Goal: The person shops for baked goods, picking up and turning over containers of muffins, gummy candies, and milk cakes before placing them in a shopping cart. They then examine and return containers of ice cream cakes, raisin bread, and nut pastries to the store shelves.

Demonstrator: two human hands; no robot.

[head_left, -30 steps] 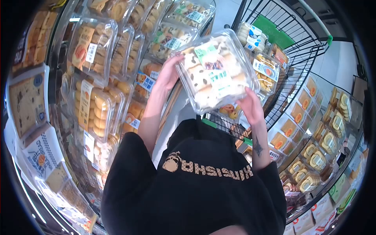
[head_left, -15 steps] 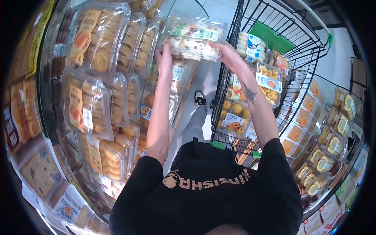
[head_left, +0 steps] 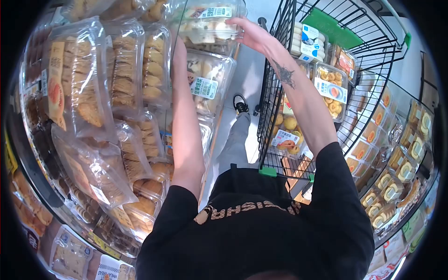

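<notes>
A clear plastic box of pale pastries [head_left: 205, 24] is at the top of the view, over the left-hand shelf. My right hand [head_left: 249, 33] grips its right side, with fingers over the lid edge. At the box's left side is my left hand [head_left: 178, 53], its fingers mostly hidden beside a clear upright panel. Just below the held box, a similar pastry box with a green and white label [head_left: 203, 87] lies on the shelf. To the left of my left hand stand clear packs of golden pastries [head_left: 156, 65].
A black wire cart [head_left: 263, 100] with green trim stands to my right, holding a box of white round pastries [head_left: 308, 42], a box of small golden pastries [head_left: 332, 88] and a box of yellow balls [head_left: 287, 135]. Packaged rolls [head_left: 392, 175] line the right-hand shelf.
Both hands and the pastry box have moved up and left in view, from beside the shelf to over it. The view has shifted, and the left-hand packs appear closer.
</notes>
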